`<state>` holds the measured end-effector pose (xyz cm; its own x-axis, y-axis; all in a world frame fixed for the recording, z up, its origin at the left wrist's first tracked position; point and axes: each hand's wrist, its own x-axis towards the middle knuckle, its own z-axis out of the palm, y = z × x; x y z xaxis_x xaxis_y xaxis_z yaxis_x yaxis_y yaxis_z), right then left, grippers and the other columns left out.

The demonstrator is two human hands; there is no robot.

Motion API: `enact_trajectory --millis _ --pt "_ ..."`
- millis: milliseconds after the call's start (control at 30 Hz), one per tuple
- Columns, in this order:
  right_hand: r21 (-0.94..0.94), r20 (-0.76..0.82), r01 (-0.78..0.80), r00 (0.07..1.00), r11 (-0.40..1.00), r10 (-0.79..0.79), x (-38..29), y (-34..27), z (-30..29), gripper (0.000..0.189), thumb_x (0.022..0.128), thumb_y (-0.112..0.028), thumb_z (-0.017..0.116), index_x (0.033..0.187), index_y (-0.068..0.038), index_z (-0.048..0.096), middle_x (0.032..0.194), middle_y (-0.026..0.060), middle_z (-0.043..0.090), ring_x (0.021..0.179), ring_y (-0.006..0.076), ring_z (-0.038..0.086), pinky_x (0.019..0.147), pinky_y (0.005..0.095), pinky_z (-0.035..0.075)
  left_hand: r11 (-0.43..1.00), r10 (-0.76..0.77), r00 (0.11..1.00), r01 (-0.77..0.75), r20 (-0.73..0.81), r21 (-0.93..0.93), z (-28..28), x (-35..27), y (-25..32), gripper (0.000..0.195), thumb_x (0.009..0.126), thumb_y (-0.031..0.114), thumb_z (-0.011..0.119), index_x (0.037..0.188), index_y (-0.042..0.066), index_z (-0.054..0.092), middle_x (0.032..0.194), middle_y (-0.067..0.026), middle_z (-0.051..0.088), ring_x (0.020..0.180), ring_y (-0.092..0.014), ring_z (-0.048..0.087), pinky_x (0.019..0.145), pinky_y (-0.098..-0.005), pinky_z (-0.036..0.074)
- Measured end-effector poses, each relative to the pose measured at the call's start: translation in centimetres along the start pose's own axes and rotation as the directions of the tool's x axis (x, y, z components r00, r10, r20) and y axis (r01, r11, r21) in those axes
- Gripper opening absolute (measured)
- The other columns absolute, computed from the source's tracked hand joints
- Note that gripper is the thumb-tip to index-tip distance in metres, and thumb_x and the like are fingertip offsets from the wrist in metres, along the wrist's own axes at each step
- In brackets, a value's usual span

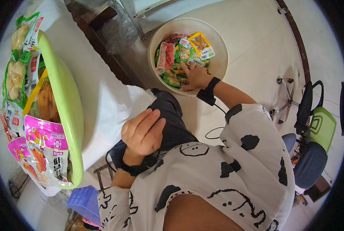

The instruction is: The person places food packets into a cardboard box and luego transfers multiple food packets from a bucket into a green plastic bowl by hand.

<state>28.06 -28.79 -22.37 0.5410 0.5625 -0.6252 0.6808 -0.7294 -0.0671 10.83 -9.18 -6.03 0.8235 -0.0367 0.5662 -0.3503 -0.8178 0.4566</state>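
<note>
My right hand (197,75) reaches into a round white tub (222,62) on the floor, its fingers spread over sealed snack packets (172,80); whether it grips one I cannot tell. Beside it in the tub lie a yellow-edged packet (200,44) and a red and white packet (166,56). Over my lap is my left hand (144,131), with bent fingers drawn together and nothing visible in it. At the left, a light green plastic basin (73,106) on a white-covered table holds green-edged packets (15,76) and pink and white packets (46,150).
The white-covered table (102,95) borders my left side. A blue plastic crate (85,203) and a stool (102,174) are below it. Office chairs (309,158) and a wheeled chair base (287,101) stand at the right. A black cable (213,135) trails over the floor.
</note>
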Motion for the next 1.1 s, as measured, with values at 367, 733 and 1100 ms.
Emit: enact_trajectory --millis 367,733,1100 --pt "-0.056 -0.154 0.045 0.987 0.997 -0.053 3.3 2.5 0.2 0.100 0.063 -0.036 0.067 0.136 0.001 0.011 0.106 0.0290 0.051 0.094 0.0402 0.054 0.077 0.0507 0.042 1.000 -0.006 1.000 0.006 -0.002 -0.027 0.1 0.0 -0.3 0.020 0.061 0.003 0.061 0.080 0.009 0.065 0.094 -0.0088 0.062 0.082 -0.027 0.061 0.065 -0.0339 0.048" --pt "0.188 -0.089 0.218 0.975 0.958 -0.204 5.3 4.4 1.3 0.088 0.059 -0.024 0.071 0.128 0.000 0.020 0.094 0.0284 0.056 0.081 0.0397 0.059 0.071 0.0434 0.048 1.000 -0.009 1.000 0.009 -0.024 -0.018 0.1 0.0 -0.3 0.023 0.058 0.002 0.062 0.080 0.010 0.066 0.093 -0.0070 0.063 0.082 -0.025 0.061 0.064 -0.0322 0.049" --pt "0.823 0.107 0.012 0.978 0.568 -0.176 2.8 8.1 -3.9 0.072 0.059 -0.012 0.072 0.125 -0.010 0.041 0.107 0.0091 0.057 0.097 0.0216 0.053 0.085 0.0310 0.041 1.000 0.008 1.000 -0.008 0.009 0.026 -0.3 -0.3 -0.4 0.030 0.058 0.006 0.063 0.088 0.010 0.064 0.105 -0.0030 0.060 0.094 -0.020 0.058 0.068 -0.0283 0.046"
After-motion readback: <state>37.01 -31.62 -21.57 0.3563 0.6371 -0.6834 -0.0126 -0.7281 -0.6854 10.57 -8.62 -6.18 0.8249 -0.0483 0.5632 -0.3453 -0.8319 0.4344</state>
